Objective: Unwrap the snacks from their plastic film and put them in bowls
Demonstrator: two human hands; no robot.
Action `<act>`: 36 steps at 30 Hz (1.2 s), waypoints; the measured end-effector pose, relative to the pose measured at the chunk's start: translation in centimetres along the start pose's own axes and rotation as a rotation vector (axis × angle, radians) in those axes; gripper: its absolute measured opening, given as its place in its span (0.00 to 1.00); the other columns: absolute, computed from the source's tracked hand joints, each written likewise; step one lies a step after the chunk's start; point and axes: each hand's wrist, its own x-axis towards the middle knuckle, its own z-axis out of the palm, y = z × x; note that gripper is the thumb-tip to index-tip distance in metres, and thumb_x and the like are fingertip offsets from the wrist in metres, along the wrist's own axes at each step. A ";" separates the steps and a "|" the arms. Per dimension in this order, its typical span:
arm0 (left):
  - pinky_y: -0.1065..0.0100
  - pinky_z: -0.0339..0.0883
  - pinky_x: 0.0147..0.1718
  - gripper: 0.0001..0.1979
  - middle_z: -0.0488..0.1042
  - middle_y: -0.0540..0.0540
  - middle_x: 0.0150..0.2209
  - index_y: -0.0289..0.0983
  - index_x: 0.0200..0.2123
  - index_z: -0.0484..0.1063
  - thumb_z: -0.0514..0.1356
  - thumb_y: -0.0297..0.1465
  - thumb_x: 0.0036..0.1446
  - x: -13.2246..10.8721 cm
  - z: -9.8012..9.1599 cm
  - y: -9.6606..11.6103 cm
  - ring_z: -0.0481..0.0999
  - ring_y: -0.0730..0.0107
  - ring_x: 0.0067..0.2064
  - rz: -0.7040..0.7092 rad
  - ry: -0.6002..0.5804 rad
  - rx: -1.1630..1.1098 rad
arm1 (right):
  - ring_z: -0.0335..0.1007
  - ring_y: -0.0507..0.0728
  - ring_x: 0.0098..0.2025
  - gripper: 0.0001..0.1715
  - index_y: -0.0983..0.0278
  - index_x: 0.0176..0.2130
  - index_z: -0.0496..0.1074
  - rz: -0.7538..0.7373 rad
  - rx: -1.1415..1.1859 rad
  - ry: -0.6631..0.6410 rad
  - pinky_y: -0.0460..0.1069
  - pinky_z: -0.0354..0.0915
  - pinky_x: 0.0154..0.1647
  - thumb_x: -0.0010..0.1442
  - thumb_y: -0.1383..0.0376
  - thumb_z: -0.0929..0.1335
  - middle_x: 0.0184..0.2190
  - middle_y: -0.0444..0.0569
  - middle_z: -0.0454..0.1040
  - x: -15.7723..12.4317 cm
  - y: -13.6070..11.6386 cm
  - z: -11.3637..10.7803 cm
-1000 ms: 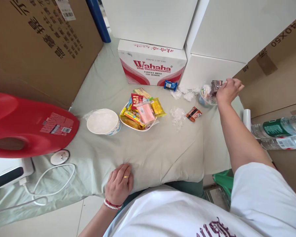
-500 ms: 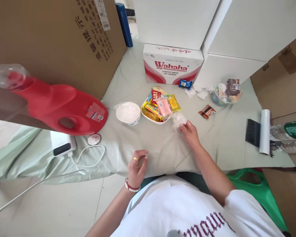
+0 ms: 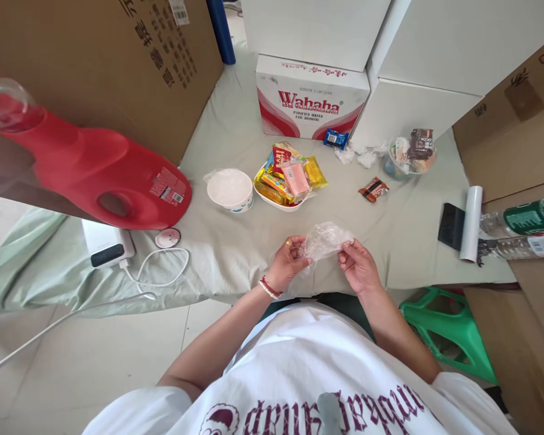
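Observation:
A crumpled piece of clear plastic wrap [image 3: 325, 240] is stretched between both my hands, just above the near edge of the cloth-covered table [image 3: 236, 241]. My left hand [image 3: 288, 263] pinches its left end; a ring and a red-and-white bracelet show on it. My right hand [image 3: 358, 266] pinches the right end. Beyond the hands a white bowl [image 3: 277, 202] holds several wrapped snacks. An empty white bowl [image 3: 230, 188] stands to its left. A clear bowl [image 3: 408, 158] with snack packets sits at the far right.
A red jug [image 3: 95, 175] lies on its side at the left, by a power bank [image 3: 106, 254] with a white cable. A Wahaha carton [image 3: 310, 99], white boxes and cardboard boxes ring the table. A film roll [image 3: 471, 223], water bottles [image 3: 521, 220] and a green stool [image 3: 453, 329] are on the right.
My right hand left the clear bowl, picked the plastic wrap up off the table and brought it near. My left hand rose from the table edge and took the wrap's other end.

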 end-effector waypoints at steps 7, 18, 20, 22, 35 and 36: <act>0.71 0.63 0.28 0.20 0.70 0.53 0.26 0.37 0.35 0.73 0.70 0.48 0.54 -1.8 -0.3 -0.1 0.68 0.75 0.28 -0.064 0.045 0.160 | 0.71 0.51 0.30 0.20 0.58 0.36 0.71 -0.080 -0.143 -0.076 0.45 0.70 0.27 0.56 0.49 0.77 0.35 0.45 0.77 0.1 -0.1 -0.6; 0.68 0.62 0.31 0.18 0.69 0.51 0.29 0.39 0.32 0.71 0.63 0.48 0.62 -2.3 0.7 -1.0 0.66 0.71 0.30 0.111 0.177 0.330 | 0.76 0.57 0.43 0.36 0.56 0.62 0.66 -0.229 -0.706 -0.201 0.55 0.74 0.48 0.58 0.54 0.73 0.43 0.48 0.77 0.6 5.0 1.1; 0.68 0.64 0.33 0.17 0.70 0.50 0.30 0.39 0.32 0.71 0.62 0.47 0.63 -2.2 0.5 -1.0 0.67 0.71 0.32 0.103 0.220 0.301 | 0.75 0.56 0.39 0.28 0.56 0.57 0.70 -0.224 -0.633 -0.174 0.54 0.73 0.46 0.59 0.54 0.72 0.38 0.45 0.77 0.8 4.7 0.7; 0.67 0.66 0.35 0.17 0.71 0.51 0.31 0.39 0.33 0.70 0.61 0.47 0.64 -1.9 0.3 -1.1 0.69 0.71 0.32 0.063 0.240 0.197 | 0.73 0.56 0.38 0.23 0.56 0.51 0.73 -0.217 -0.567 -0.147 0.52 0.72 0.45 0.57 0.55 0.73 0.36 0.44 0.77 1.0 3.8 0.3; 0.45 0.57 0.68 0.35 0.65 0.40 0.67 0.42 0.64 0.64 0.65 0.33 0.52 -2.0 -0.3 1.7 0.62 0.48 0.70 0.228 0.077 0.499 | 0.72 0.54 0.35 0.09 0.59 0.37 0.78 -0.229 -0.614 -0.167 0.49 0.68 0.42 0.58 0.57 0.72 0.35 0.44 0.79 0.3 2.3 -1.4; 0.43 0.53 0.70 0.36 0.65 0.39 0.68 0.41 0.65 0.64 0.66 0.34 0.53 -1.8 0.0 2.0 0.60 0.46 0.71 0.276 0.093 0.633 | 0.72 0.54 0.36 0.09 0.59 0.37 0.78 -0.241 -0.647 -0.186 0.49 0.68 0.42 0.59 0.57 0.72 0.35 0.44 0.80 0.3 2.3 -1.2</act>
